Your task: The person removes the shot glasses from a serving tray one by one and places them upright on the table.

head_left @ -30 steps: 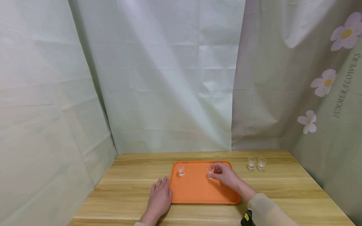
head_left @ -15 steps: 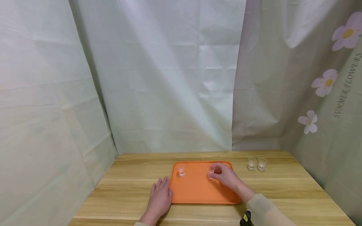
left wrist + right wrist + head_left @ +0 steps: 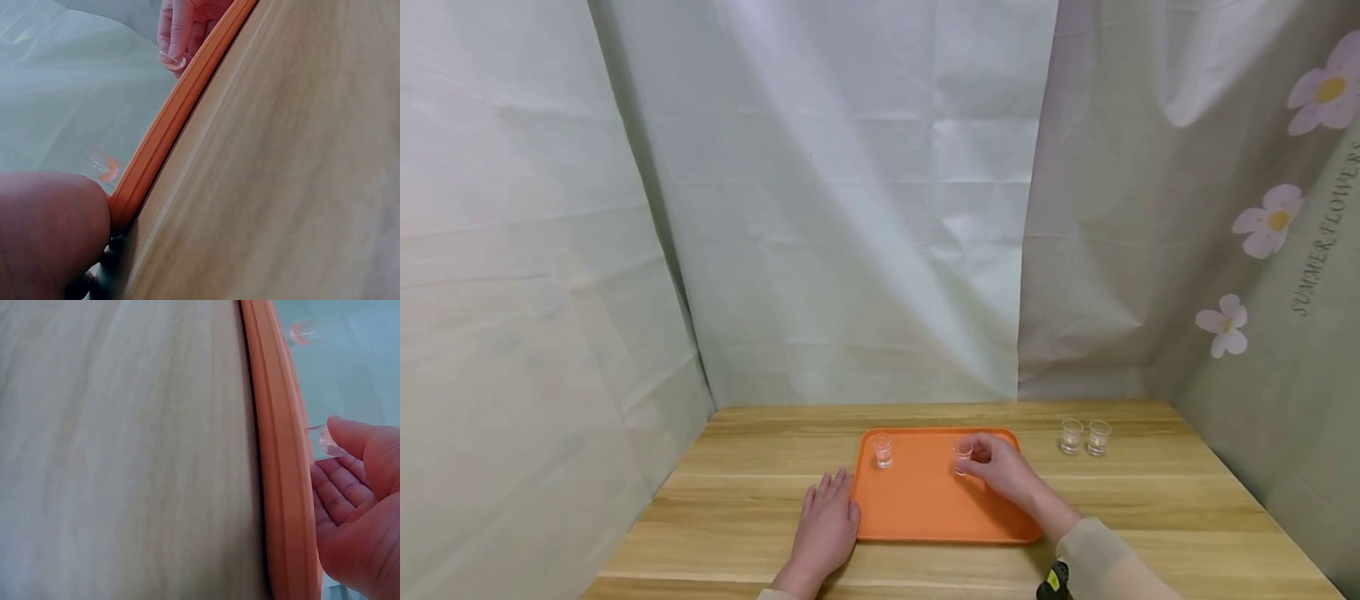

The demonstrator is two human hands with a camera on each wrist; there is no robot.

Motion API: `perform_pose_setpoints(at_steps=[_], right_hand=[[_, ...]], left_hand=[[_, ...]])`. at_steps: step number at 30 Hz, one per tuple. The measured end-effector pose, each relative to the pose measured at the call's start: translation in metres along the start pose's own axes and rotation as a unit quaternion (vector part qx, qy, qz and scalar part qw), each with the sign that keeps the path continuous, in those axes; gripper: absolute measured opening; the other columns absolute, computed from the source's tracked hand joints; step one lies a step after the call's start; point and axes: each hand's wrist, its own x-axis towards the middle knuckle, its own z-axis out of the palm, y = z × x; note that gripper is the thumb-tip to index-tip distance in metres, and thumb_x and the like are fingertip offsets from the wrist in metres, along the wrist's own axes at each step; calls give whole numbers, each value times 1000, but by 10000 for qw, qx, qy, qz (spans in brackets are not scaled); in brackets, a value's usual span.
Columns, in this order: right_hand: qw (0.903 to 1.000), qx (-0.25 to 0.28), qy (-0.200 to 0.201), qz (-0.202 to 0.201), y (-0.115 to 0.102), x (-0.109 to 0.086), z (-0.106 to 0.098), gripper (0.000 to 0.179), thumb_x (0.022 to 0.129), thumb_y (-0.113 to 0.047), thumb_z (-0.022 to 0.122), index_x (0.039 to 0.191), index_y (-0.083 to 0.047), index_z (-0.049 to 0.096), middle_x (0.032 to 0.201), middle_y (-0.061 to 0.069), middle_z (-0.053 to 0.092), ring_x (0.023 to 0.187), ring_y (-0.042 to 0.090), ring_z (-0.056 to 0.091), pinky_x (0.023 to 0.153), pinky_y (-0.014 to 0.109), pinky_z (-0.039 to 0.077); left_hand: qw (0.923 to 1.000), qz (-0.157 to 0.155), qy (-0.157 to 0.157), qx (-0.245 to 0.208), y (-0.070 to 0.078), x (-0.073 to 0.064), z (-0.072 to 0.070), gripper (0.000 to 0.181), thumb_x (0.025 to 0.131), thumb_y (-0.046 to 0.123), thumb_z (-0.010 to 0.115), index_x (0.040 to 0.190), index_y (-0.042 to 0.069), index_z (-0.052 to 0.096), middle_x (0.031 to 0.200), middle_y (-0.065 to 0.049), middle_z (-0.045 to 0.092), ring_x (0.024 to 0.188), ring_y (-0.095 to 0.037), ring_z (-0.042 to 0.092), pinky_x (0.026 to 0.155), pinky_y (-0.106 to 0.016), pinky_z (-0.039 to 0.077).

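Note:
An orange tray [image 3: 925,508] lies on the wooden table. On its right half stands a small clear shot glass [image 3: 962,460], pinched between the thumb and fingers of my right hand [image 3: 1000,468]. A second shot glass [image 3: 883,452] stands upright near the tray's back left corner, apart from both hands. My left hand [image 3: 823,529] rests flat beside the tray's left edge with its fingers extended, its thumb side against the rim. In the right wrist view, the thumb [image 3: 356,437] meets the held glass [image 3: 330,442], which the hand partly hides.
Two more shot glasses, a left one [image 3: 1071,437] and a right one [image 3: 1098,437], stand side by side on the table right of the tray. Pale curtains [image 3: 865,250] hang behind and at both sides of the table [image 3: 737,500].
Everything shifts slightly rightward in the head view as the camera turns a little. The right hand keeps its pinch on the shot glass, and the left hand stays at the tray's edge.

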Motion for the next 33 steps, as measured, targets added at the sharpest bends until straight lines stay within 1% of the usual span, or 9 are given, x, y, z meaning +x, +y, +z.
perform_pose_setpoints(at_steps=[4, 9, 17, 21, 26, 29, 33], right_hand=[[10000, 4, -10, -79, 1, -2, -2, 19, 98, -13, 85, 113, -5, 77, 114, 4, 78, 102, 22, 72, 87, 32, 60], [10000, 14, 2, -68, 1, -5, -7, 18, 98, -13, 86, 112, -6, 77, 109, 3, 77, 97, 19, 71, 86, 32, 58], [9997, -102, 222, 57, -1, -9, -22, 16, 99, -14, 84, 113, -9, 77, 100, -2, 77, 96, 17, 72, 86, 31, 57], [9995, -111, 286, 41, 1, -17, -33, 17, 100, -14, 84, 113, -7, 76, 101, 0, 78, 97, 18, 74, 84, 28, 57], [9996, -12, 265, 139, 3, -27, -48, 19, 102, -15, 81, 117, -5, 75, 101, 2, 77, 97, 18, 74, 81, 26, 58], [9995, 4, 274, 144, 3, -32, -59, 24, 104, -16, 80, 122, -2, 74, 104, 3, 78, 98, 19, 75, 81, 27, 59], [9989, -195, 385, 207, 4, -39, -74, 29, 104, -19, 80, 126, -1, 73, 105, 4, 79, 99, 21, 76, 84, 29, 59]], left_hand=[[10000, 27, 20, 1, -1, -1, 0, 46, 109, 13, 60, 149, -8, 61, 159, -29, 55, 152, -55, 44, 126, -73, 26], [10000, 32, 16, -12, 0, -1, 1, 46, 109, 13, 60, 149, -8, 61, 160, -29, 55, 152, -55, 43, 126, -73, 26], [10000, 2, 17, 17, 0, 0, 0, 45, 108, 12, 60, 149, -8, 62, 159, -29, 55, 153, -54, 43, 126, -73, 26], [10000, -30, -12, -19, 1, -2, 1, 45, 109, 12, 60, 149, -8, 62, 160, -29, 55, 153, -54, 43, 126, -73, 26], [9999, -65, -94, -33, 1, -3, 2, 46, 109, 13, 60, 150, -9, 61, 160, -29, 54, 154, -54, 42, 127, -73, 25], [10000, -26, -88, 10, 0, -3, 1, 47, 109, 13, 59, 151, -9, 60, 161, -29, 54, 154, -54, 41, 127, -73, 25], [9999, 18, -68, 101, 0, 0, -1, 48, 110, 14, 58, 152, -8, 59, 162, -29, 53, 154, -54, 41, 128, -72, 25]])
